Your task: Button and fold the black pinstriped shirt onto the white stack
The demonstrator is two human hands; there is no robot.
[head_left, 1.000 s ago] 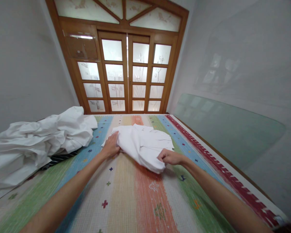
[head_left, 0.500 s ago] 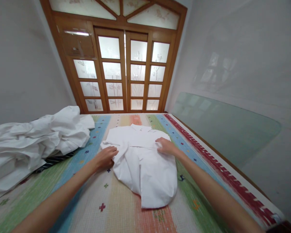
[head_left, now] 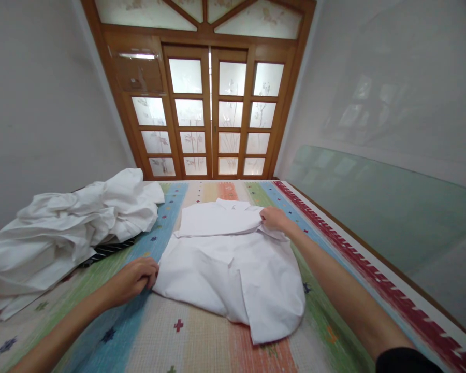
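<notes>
A white shirt lies on the striped cloth, its collar toward the far end and its lower part spread toward me. My left hand pinches the shirt's left edge, pulled out to the side. At the upper right, my right hand grips the fabric near the shoulder, fingers closed. A fold line runs across the shirt below the collar. The fingertips of both hands are partly hidden.
A heap of crumpled white garments lies at the left, with a dark striped piece under it. The patterned cloth covers the surface. A greenish glass panel leans on the right wall, and wooden glazed doors stand beyond.
My left hand has moved left and nearer to me, drawing the shirt's left side out wider and flatter. My right hand has shifted slightly up toward the shoulder.
</notes>
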